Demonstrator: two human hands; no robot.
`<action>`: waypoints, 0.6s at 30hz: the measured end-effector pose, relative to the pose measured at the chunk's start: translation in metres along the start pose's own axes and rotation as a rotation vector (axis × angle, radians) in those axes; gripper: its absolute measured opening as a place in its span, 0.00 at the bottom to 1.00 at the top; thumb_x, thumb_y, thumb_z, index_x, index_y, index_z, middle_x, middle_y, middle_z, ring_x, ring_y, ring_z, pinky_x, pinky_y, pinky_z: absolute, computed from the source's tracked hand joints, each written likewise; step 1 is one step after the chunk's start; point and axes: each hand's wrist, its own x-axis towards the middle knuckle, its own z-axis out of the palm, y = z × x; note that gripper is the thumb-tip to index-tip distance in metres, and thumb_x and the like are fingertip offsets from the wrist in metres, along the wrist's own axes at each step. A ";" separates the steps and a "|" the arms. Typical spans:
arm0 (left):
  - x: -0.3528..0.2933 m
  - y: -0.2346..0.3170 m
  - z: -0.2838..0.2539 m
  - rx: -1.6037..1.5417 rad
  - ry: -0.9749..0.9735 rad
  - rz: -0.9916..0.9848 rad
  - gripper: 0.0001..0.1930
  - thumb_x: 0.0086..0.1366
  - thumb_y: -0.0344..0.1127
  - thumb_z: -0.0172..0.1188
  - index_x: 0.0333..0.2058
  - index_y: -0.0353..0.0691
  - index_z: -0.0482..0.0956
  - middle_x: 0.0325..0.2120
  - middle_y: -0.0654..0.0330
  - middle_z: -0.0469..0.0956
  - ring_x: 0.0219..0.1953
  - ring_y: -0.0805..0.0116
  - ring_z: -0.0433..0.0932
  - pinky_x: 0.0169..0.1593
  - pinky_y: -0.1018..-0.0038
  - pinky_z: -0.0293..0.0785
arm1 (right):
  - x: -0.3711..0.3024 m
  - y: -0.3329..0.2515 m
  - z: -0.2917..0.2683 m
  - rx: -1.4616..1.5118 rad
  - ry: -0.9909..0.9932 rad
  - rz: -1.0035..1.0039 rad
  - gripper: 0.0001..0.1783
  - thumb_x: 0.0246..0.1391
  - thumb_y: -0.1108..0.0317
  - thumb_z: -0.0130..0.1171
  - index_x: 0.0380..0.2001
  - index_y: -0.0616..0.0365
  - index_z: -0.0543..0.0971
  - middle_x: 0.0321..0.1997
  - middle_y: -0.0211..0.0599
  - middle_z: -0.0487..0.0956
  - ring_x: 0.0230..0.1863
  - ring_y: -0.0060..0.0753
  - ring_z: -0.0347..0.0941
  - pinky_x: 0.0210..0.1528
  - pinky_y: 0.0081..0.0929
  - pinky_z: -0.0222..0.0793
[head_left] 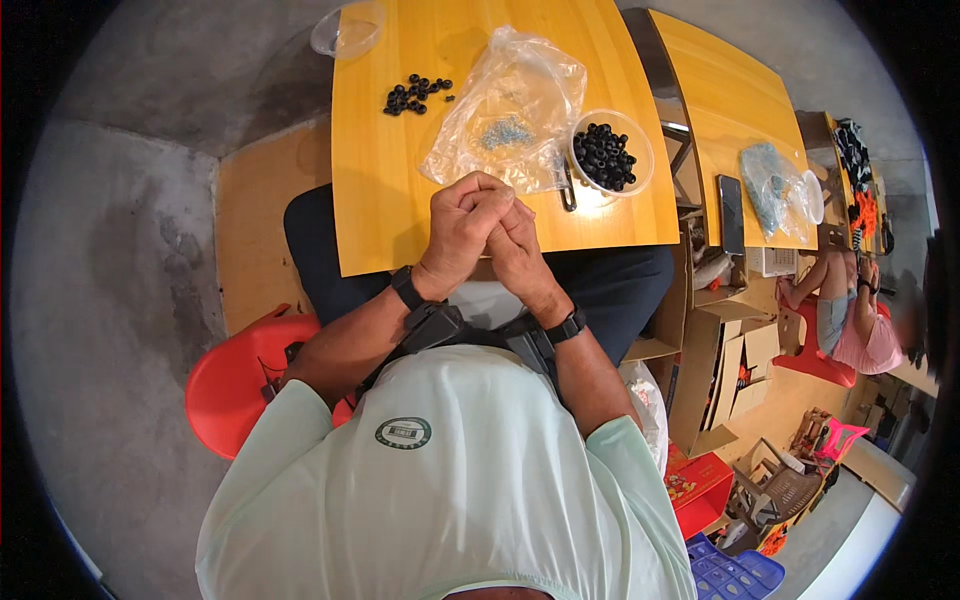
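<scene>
Fingers (484,194) of left hand (452,240) and right hand (516,262) together, seemingly interlaced, near the yellow table (400,185).

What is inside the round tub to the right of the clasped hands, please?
The tub holds a heap of black, rounded pieces. Only the uppermost show; any beneath, and the tub's bottom under them, are covered from view.

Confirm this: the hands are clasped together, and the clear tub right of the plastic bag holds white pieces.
Wrong colour: the head view shows black pieces, not white, in the clear tub right of the plastic bag. The left hand and right hand are clasped together, as stated.
</scene>
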 end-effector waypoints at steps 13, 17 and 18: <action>-0.008 0.001 -0.063 0.317 -0.062 0.070 0.15 0.70 0.40 0.56 0.48 0.34 0.77 0.36 0.60 0.81 0.40 0.74 0.79 0.45 0.76 0.74 | -0.018 -0.015 -0.020 1.155 -0.119 0.192 0.22 0.69 0.53 0.44 0.53 0.62 0.70 0.28 0.29 0.64 0.26 0.22 0.59 0.26 0.17 0.58; -0.008 -0.011 -0.082 0.498 0.042 0.058 0.12 0.67 0.34 0.61 0.44 0.33 0.78 0.33 0.63 0.80 0.36 0.78 0.77 0.40 0.81 0.72 | -0.023 -0.013 -0.027 1.171 -0.150 0.198 0.22 0.69 0.55 0.45 0.52 0.65 0.70 0.26 0.27 0.63 0.26 0.20 0.58 0.25 0.16 0.57; -0.007 -0.018 -0.089 0.580 0.083 0.082 0.10 0.66 0.31 0.62 0.43 0.32 0.79 0.31 0.65 0.79 0.33 0.81 0.76 0.37 0.83 0.71 | -0.023 -0.010 -0.028 1.172 -0.151 0.196 0.22 0.69 0.55 0.45 0.52 0.65 0.70 0.26 0.27 0.63 0.26 0.20 0.58 0.25 0.16 0.57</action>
